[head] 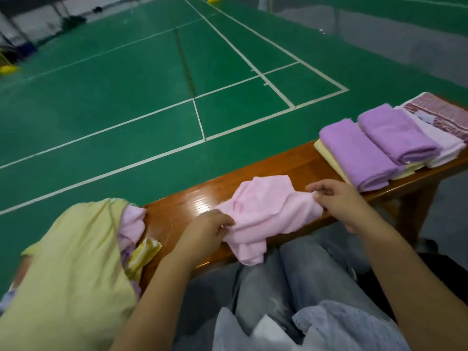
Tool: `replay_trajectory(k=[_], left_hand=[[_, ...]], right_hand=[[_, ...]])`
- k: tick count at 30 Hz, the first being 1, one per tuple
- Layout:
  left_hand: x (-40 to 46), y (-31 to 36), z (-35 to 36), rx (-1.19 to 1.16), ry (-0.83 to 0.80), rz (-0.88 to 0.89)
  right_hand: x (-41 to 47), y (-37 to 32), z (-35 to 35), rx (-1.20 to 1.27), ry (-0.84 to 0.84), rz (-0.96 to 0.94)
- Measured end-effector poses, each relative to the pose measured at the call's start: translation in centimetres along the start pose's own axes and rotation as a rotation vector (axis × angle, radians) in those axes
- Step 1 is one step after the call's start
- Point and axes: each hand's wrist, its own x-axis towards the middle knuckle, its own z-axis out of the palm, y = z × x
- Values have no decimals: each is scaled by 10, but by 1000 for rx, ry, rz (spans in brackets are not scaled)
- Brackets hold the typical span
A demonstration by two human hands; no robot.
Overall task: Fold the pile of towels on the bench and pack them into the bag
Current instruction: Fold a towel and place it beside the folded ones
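A crumpled pink towel (266, 211) lies on the wooden bench (184, 201), part of it hanging over the near edge. My left hand (202, 234) pinches its left side. My right hand (339, 198) pinches its right edge. At the left sits an unfolded pile (76, 262) with a big yellow towel on top and pink and lilac cloth showing under it. At the right end lie folded towels: two purple ones (354, 155) (395, 135), a yellow one (326, 153) beneath, and a pale pink one (440, 143). No bag is in view.
A patterned maroon and white towel (440, 112) lies at the bench's far right. My legs in grey trousers (291, 274) are just under the bench's near edge. Beyond the bench stretches a green court floor (126, 97) with white lines.
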Motion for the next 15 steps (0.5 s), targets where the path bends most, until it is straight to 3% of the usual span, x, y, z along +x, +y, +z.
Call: replay_trajectory(k=[3,9,15], left_hand=[[-14,-3,21,-166,-117,-166],[-4,-7,22,-249,244,-515],[18,-4,26,-374,193,-414]], right_hand=[[-7,25,5,-107,16,100],[-8,29,2,-160,24,122],[-10,28,2,-167,-7,119]])
